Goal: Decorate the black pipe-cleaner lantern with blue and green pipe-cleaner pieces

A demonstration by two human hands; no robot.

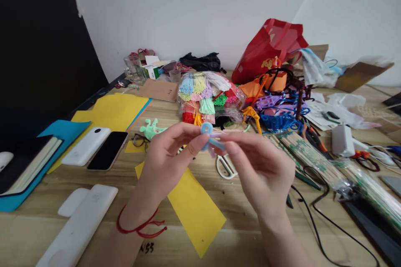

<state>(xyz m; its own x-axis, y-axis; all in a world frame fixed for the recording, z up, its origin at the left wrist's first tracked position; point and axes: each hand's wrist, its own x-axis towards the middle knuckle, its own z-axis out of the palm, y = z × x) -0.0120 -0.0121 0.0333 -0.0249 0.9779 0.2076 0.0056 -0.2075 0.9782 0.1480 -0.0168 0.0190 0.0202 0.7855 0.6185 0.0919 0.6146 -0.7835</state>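
Note:
Between my two hands is a small light-blue pipe cleaner, bent into a loop at the top, with lilac pipe-cleaner strands crossing below it. My left hand, with a red cord bracelet at its wrist, pinches the loop's lower part between thumb and forefinger. The ends that stick out to the right are pinched by my right hand. White-handled scissors lie on the table behind the hands. Under them is a yellow paper strip.
A bag of coloured pipe cleaners stands at the back, beside a red bag. Wrapped sticks, pliers and a black cable lie right. To the left are a phone, a white power bank and yellow paper.

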